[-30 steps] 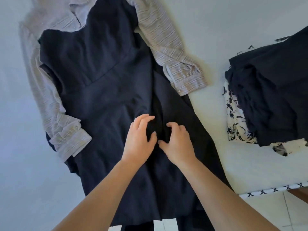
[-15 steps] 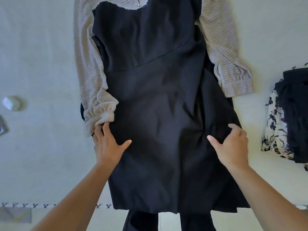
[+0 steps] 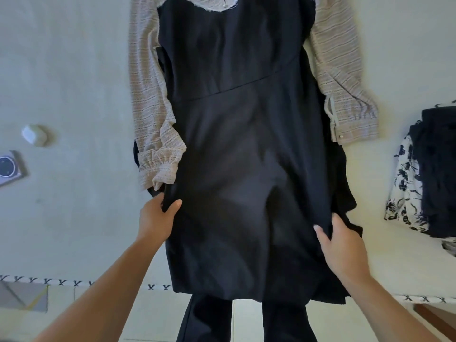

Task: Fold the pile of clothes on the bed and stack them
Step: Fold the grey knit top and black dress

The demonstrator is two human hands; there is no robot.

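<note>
**Dark dress gripped at both skirt edges on the bed**

Spread flat along the pale grey bed sheet (image 3: 74,82): a navy sleeveless dress with a seamed waist (image 3: 237,134), bodice far from the camera, hem hanging just over the near edge of the bed. Beneath the bodice, a beige striped knit blouse with long sleeves (image 3: 345,77), one sleeve down each side of the dress, the cuffs ending about level with the upper skirt.

Left hand (image 3: 155,218) at the left skirt edge, just below the gathered left cuff: fingers and thumb curled round a fold of the navy cloth, pinching it. Right hand (image 3: 343,245) at the right skirt edge: thumb on top of the cloth, fingers tucked behind the edge, closed on the fabric. Between the two hands, the skirt panel pulled fairly smooth, with one shallow crease left of the right hand.

At the right of the bed, well apart from the dress: a stack of folded clothes, dark navy cloth on top of a white fabric with black flower print (image 3: 427,174).

At the left: a small white rounded case (image 3: 33,135) and a grey square device with a dark round face (image 3: 9,167), both lying on the sheet. Along the bed's near edge, a white trim with black cross stitches (image 3: 158,287).
</note>
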